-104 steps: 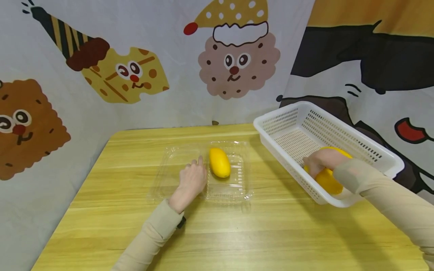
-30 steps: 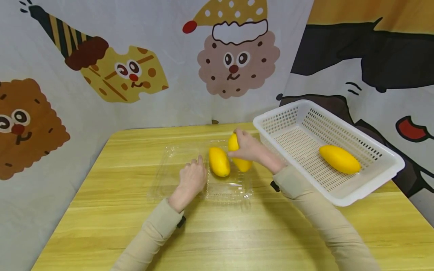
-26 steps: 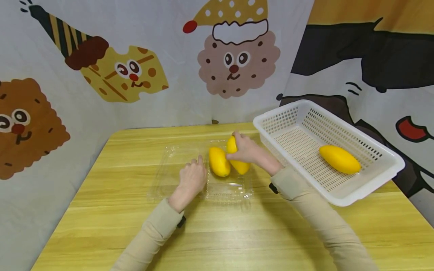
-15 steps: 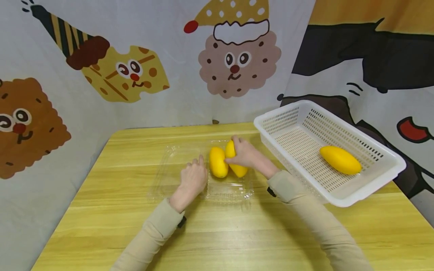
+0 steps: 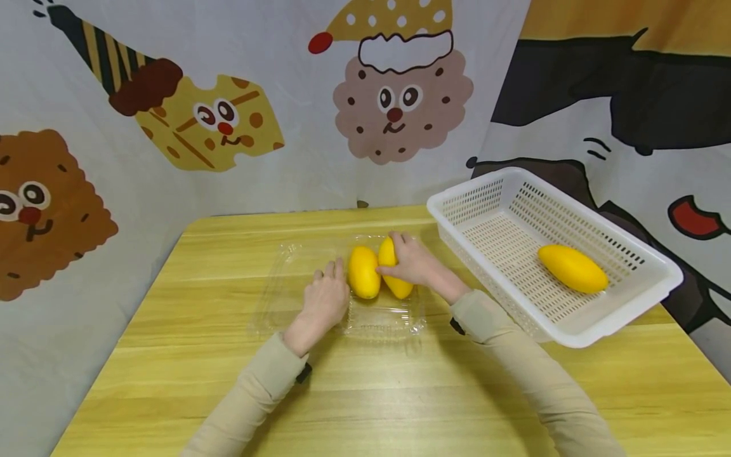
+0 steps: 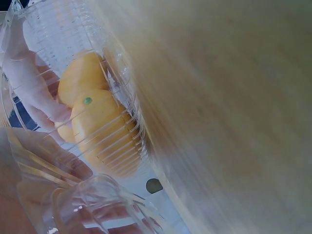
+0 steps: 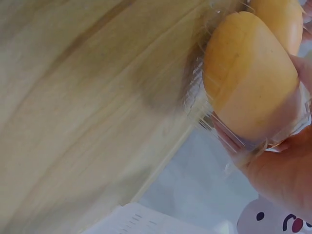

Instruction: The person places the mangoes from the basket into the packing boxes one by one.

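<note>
On the table lies an opened clear plastic clamshell box. One yellow mango rests in its right half, with a green spot at one end in the left wrist view. Beside it, at the box's right side, my right hand grips a second mango, thumb between the two fruits. In the right wrist view this held mango fills the palm side. My left hand lies at the box's middle fold, fingers extended forward near the first mango. Part of it shows behind clear plastic in the left wrist view.
A white perforated plastic basket stands at the right of the table, with another mango in it. The clamshell's lid half spreads flat at the left. A cartoon-printed cloth hangs behind the table.
My right hand has brought a mango from the basket to the box and lowered it beside the first. The first mango has shifted slightly left. My left hand's fingers have straightened.
</note>
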A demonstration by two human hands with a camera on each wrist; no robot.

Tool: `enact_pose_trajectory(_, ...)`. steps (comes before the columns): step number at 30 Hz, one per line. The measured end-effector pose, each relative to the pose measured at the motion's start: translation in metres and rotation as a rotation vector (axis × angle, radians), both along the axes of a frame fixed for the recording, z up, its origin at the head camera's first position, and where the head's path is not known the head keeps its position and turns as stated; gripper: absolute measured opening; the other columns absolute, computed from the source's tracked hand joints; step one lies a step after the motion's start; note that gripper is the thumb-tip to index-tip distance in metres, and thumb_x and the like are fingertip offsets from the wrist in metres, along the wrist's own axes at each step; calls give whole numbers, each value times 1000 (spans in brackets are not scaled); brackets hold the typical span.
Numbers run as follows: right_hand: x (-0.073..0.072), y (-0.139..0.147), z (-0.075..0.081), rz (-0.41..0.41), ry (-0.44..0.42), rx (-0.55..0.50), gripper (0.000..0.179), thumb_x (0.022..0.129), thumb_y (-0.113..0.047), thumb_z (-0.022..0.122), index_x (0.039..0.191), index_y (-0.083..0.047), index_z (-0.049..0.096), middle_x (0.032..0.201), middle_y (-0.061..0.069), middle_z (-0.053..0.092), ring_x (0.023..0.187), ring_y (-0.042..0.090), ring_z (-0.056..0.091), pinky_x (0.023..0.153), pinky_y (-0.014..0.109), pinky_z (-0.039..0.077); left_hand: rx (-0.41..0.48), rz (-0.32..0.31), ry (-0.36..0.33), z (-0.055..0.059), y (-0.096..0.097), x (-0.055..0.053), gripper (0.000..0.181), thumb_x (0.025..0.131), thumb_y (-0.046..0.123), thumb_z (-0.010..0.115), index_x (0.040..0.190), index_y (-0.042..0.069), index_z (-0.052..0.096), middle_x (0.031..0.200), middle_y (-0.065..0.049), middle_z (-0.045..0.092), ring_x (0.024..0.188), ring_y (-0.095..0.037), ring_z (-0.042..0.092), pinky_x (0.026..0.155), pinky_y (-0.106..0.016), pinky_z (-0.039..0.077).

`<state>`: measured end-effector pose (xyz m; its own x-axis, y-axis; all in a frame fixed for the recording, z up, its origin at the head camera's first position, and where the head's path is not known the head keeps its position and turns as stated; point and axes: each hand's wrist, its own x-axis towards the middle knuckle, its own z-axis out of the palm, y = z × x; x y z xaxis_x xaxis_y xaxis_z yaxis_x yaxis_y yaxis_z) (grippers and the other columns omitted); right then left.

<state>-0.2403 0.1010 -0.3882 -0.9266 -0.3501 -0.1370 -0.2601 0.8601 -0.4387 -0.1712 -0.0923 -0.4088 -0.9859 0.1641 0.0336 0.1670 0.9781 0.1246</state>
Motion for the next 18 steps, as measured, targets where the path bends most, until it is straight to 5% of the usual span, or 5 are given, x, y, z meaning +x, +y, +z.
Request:
enact_pose_trajectory(10, 2, 0, -3, 8, 40, 1, 94, 84, -53, 65, 152, -10, 17, 149, 32, 28, 132, 47, 40, 103, 60, 42, -7, -4, 0, 0, 1, 0, 55, 98, 22, 45, 146, -1, 30, 140, -20, 47, 101, -36, 60, 65, -41, 59)
enact_pose_trajectory(18, 11, -5, -3, 26, 293, 51, 87, 82, -52, 67, 144, 0, 36, 135, 31, 49, 114, 43, 58, 90, 48, 55, -11, 8, -20, 1, 2, 0, 56, 98, 22, 44, 146, -1, 29, 143, -20, 45, 103, -37, 61, 67, -42, 58)
